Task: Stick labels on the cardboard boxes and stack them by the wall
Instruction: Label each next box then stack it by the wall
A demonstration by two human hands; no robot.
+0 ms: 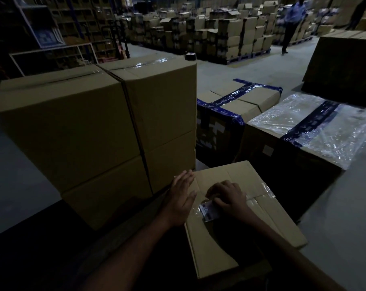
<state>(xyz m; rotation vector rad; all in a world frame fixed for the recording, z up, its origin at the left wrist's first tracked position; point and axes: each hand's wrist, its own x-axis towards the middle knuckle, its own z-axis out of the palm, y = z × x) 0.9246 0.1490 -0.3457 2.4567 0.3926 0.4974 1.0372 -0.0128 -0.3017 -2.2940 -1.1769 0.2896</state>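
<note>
A taped cardboard box [268,223] lies low in front of me, its top facing up. A small white label [207,212] with dark print sits on the clear tape along the top seam. My right hand [228,198] is over the label with its fingers curled down onto the label's upper edge. My left hand [181,198] lies flat with straight fingers on the box's left edge. Just left stand stacked cardboard boxes [73,131], two high and two wide.
Behind the low box sit a box with blue tape [238,101] and a box under clear plastic film [316,127]. A large dark carton [343,66] stands far right. Pallets of boxes [219,32] fill the back, and a person [293,19] walks there. Shelving [52,34] lines the left.
</note>
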